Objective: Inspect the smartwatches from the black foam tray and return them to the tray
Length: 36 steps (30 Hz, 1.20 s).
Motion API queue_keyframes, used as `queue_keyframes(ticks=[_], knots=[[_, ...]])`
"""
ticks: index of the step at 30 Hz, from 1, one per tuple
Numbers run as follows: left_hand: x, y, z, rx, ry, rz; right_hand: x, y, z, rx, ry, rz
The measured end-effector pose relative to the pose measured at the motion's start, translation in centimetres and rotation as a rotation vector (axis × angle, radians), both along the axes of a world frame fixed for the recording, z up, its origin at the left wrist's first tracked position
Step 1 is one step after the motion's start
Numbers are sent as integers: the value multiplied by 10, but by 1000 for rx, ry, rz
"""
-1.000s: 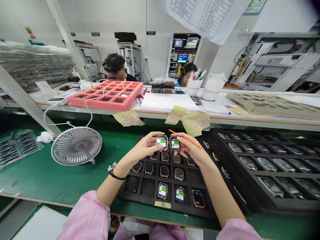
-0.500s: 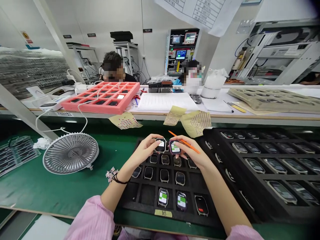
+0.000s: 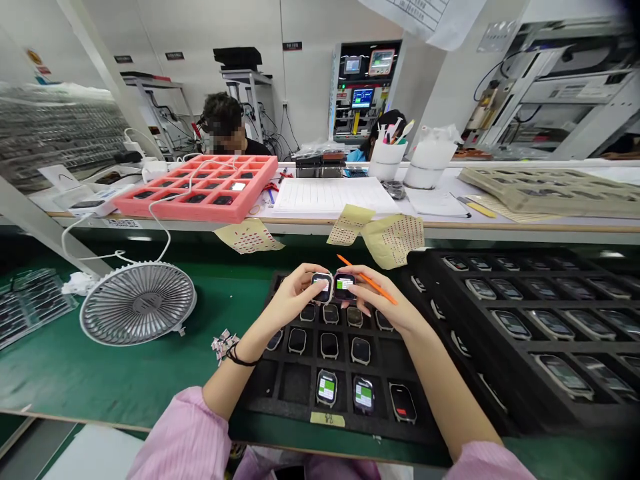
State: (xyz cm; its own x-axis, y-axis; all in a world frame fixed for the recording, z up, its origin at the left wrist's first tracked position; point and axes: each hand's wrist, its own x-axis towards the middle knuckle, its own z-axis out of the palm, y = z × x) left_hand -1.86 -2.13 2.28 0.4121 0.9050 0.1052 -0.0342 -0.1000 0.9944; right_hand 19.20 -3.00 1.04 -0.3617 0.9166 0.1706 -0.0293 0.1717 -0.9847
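My left hand (image 3: 299, 291) is closed on a silver-rimmed smartwatch body (image 3: 321, 288), thumb on its lit screen. Beside it, my right hand (image 3: 373, 293) grips a dark purplish smartwatch body (image 3: 345, 285) with a green and white screen. An orange pen (image 3: 367, 280) is tucked in my right hand too, slanting across the fingers. The two watches are side by side, very close or touching. Beneath them lies a black foam tray (image 3: 295, 385) with several watch bodies in its compartments. In its front row, a silver watch (image 3: 327, 388) and a dark watch (image 3: 363, 394) show green and white screens.
A black tray stack (image 3: 480, 333) filled with watches stands at right. To the left are a grey fan (image 3: 140, 303) and small scattered labels (image 3: 223, 344). A raised shelf holds a pink tray (image 3: 200, 212) and papers (image 3: 335, 195). Another person (image 3: 225, 127) sits beyond it.
The two watches have come closer together, and their screen displays look different. My right thumb now lies on its watch's screen. The camera view has shifted slightly.
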Motion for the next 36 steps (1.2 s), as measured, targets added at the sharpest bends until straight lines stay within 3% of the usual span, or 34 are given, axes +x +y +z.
queue_keyframes(ticks=[18,27,36], knots=[[-3,-2,0,0,4,-24,-1,-1,-1,-18,27,-73],[-11,-8,12,-60,-164,-140,-1,-5,8,-197,215,6],[-6,-3,1,38,-13,-40,0,-3,5,-27,51,-57]])
